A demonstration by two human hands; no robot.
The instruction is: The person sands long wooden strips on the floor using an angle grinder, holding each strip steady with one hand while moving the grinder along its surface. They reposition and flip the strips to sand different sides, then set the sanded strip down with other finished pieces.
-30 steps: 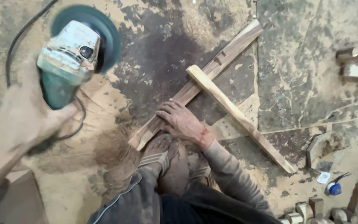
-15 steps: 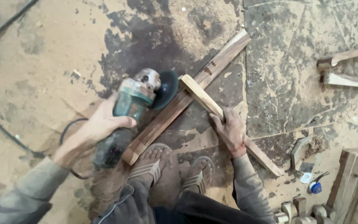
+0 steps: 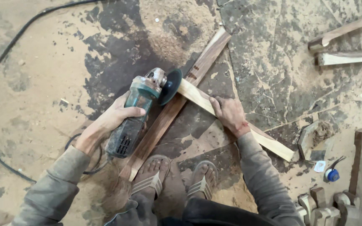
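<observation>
— What does the left hand (image 3: 116, 115) hold?
— Its fingers are closed around a green angle grinder (image 3: 137, 111), whose dark disc (image 3: 170, 86) meets the far end of a pale wooden strip (image 3: 231, 121).

— And the right hand (image 3: 229, 113)?
— It presses flat, fingers spread, on that strip, which lies across a darker plank (image 3: 177, 104) on the dusty floor (image 3: 42, 75), right of the grinder.

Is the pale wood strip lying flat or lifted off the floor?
Lifted at one end: the pale strip rests across the dark plank, pressed down by the right hand, its far end on the floor.
</observation>
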